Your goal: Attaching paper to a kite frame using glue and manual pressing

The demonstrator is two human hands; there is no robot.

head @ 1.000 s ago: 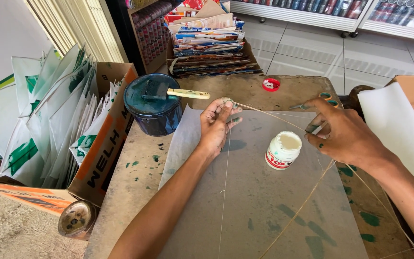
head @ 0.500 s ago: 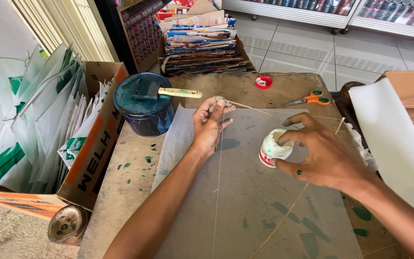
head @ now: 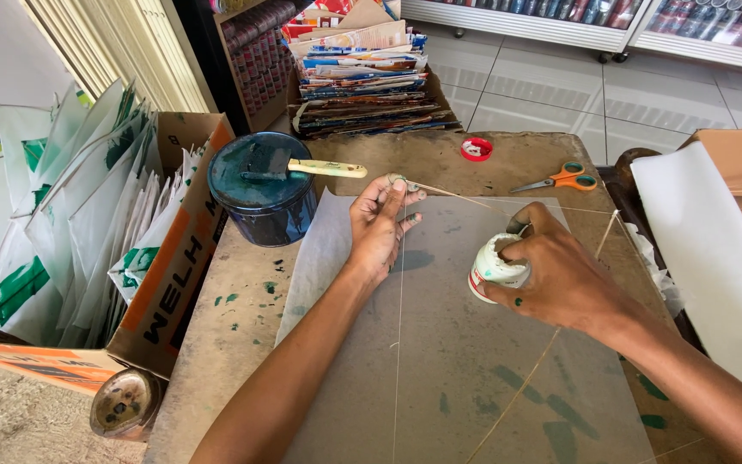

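- Since the earlier frames the right hand [head: 560, 279] has dropped onto the small white pot [head: 493, 268], which it now covers from above and the right, fingers curled closed around it; before, that hand was apart from the pot, spread on the sheet.
- Nearest the person, the grey paper sheet [head: 440, 369] lies flat on the tabletop [head: 234, 335], with thin sticks [head: 399, 326] running across it, one straight away from the person.
- The left hand [head: 381, 228] rests at the far end of that stick, fingers pinched shut on a thin strip [head: 448, 195] that stretches rightward, towards the pot.
- The pot stands upright just right of the left hand, so the right hand is the nearer one.
- Farther off sit a dark blue tub [head: 261, 193] with a brush [head: 319, 167] laid across it, orange scissors [head: 560, 179] and a red lid [head: 476, 149].
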